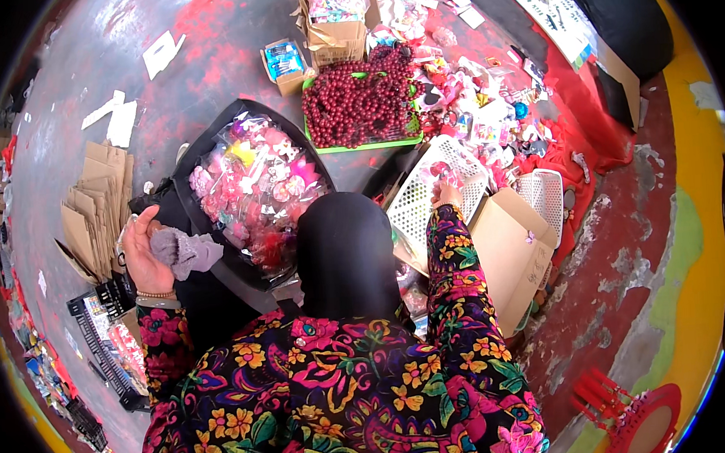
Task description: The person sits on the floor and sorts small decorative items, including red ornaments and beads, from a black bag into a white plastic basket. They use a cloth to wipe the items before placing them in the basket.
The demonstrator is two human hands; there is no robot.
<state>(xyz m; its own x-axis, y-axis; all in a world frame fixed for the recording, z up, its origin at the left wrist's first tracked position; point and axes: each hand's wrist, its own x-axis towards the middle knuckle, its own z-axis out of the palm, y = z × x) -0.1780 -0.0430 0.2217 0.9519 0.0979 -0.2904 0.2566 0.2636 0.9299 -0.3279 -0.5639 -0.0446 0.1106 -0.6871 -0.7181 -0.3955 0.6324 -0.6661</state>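
My left hand (144, 253) is at the left, palm turned up and fingers partly curled, with a fluffy grey-lilac piece of cloth (187, 250) held against it. A beaded bracelet and a pale band circle that wrist. My right hand (449, 194) reaches over a white perforated plastic basket (411, 212), its fingers closed around a small red-and-white item (440, 171) whose kind I cannot make out. Between my arms lies a black tub (186, 182) heaped with small pink, red and yellow trinkets (262, 191) in clear bags.
Dark red beads (356, 104) fill a green tray (366, 147) ahead. Cardboard boxes (336, 41) stand behind it. Loose trinkets (487, 109) spread at right, beside an open cardboard box (512, 255) and another white basket (541, 197). Flattened cardboard (95, 212) and a black crate (102, 347) are at left.
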